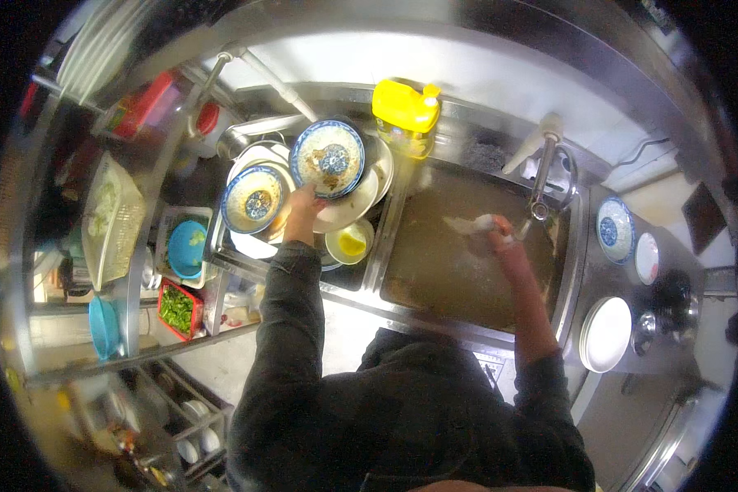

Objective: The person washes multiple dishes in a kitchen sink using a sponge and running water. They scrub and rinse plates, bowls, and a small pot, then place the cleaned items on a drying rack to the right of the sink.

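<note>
My left hand [305, 204] grips the near rim of a blue-and-white patterned dish [335, 138] with brown food residue in it. A second soiled patterned dish [243, 190] rests just left of that hand. Both are over a pile of white plates [350, 209] in the left basin. My right hand [502, 238] is over the brownish water of the right sink basin [430, 264]. Its fingers are closed on a white cloth-like item [467, 225], too blurred to name surely. Right of that hand hangs a metal faucet [544, 178].
A yellow jug [406, 117] stands behind the basins' divider. Stacked white plates [605, 335] and a patterned dish [615, 229] sit on the right counter. A bowl with yellow liquid [349, 242] is below the plate pile. Left shelves hold a basket [114, 221] and greens [177, 310].
</note>
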`<state>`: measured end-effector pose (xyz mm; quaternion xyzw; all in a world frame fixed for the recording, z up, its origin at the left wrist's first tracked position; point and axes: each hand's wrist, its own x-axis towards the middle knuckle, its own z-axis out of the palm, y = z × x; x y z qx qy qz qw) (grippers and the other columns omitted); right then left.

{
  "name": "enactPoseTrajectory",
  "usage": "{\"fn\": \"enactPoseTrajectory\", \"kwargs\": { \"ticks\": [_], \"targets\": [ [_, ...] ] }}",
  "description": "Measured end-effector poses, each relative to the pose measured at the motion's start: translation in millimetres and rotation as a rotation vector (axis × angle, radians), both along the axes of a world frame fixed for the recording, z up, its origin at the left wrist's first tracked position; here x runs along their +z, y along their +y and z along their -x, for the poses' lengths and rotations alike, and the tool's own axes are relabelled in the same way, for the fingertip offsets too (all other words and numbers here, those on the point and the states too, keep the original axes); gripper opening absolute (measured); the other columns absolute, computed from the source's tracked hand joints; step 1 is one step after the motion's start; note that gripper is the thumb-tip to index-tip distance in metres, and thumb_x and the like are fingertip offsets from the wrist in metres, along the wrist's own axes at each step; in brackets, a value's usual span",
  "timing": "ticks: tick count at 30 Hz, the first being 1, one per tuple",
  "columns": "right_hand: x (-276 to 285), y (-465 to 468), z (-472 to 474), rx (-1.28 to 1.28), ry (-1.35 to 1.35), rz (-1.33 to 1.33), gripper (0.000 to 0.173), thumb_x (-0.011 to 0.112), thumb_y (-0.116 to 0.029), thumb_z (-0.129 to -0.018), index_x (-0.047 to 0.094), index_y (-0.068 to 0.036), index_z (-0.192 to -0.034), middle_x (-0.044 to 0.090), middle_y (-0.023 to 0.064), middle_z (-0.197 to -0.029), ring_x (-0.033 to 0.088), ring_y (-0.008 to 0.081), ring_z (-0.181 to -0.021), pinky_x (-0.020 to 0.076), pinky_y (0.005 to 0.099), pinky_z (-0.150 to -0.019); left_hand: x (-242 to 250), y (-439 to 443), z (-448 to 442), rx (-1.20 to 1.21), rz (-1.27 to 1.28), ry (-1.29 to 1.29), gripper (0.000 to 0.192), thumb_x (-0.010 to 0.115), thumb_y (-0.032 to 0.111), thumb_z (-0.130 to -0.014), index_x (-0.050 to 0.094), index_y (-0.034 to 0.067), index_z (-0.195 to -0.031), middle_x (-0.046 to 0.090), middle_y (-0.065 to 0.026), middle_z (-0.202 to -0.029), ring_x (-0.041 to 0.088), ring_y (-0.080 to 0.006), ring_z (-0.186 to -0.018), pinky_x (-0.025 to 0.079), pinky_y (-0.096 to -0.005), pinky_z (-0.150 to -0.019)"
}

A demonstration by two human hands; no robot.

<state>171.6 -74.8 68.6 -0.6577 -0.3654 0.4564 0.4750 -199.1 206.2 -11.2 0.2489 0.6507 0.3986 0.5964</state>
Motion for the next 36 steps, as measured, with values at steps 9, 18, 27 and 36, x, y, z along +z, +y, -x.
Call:
{"fn": "enactPoseTrajectory", "kwargs": {
  "ticks": [9, 18, 27, 36],
  "targets": [
    [-30, -10, -2, -0.068, 0.046, -0.079, 0.036, 0.055, -0.018, -0.084, 0.049, -0.007, -0.117, 0.055, 0.0054, -0.103, 0.052, 0.0141, -0.093, 0.0463, 0.0286, -0.072, 7, 9, -3, 0.016, -0.058, 0.41, 0.021, 0.055, 0.009, -0.075, 0.055, -0.011, -0.068, 0.06, -0.0183, -0.062, 0.058, -0.0253, -0.044, 0.048, -0.0344, -0.038],
    [-11, -9, 2, -0.033, -0.023, 0.164, 0.041, 0.056, -0.03, -0.085, 0.047, -0.006, -0.117, 0.056, 0.0065, -0.101, 0.052, 0.0152, -0.09, 0.0441, 0.0307, -0.077, 21, 3, -17, 0.091, -0.028, 0.29, 0.014, 0.057, 0.001, -0.074, 0.054, -0.013, -0.07, 0.058, -0.0178, -0.058, 0.058, -0.0235, -0.045, 0.048, -0.033, -0.037],
    [-31, -22, -12, 0.002, 0.007, 0.137, 0.033, 0.064, -0.022, -0.079, 0.055, -0.002, -0.103, 0.058, 0.0044, -0.085, 0.054, 0.0153, -0.072, 0.0451, 0.0314, -0.061, 19, 27, -21, -0.036, -0.018, 0.252, 0.025, 0.059, 0.01, -0.077, 0.052, -0.012, -0.088, 0.059, -0.0199, -0.074, 0.059, -0.0277, -0.053, 0.048, -0.0366, -0.042],
    [-59, -29, -21, -0.208, 0.841, 0.094, 0.04, 0.058, -0.021, -0.082, 0.046, -0.002, -0.115, 0.057, 0.0104, -0.097, 0.059, 0.0219, -0.082, 0.0511, 0.0369, -0.07, 19, 14, -16, 0.165, -0.046, -0.292, 0.031, 0.049, 0.002, -0.08, 0.044, -0.007, -0.109, 0.051, -0.0228, -0.103, 0.058, -0.0392, -0.084, 0.054, -0.0537, -0.066]
  ]
}}
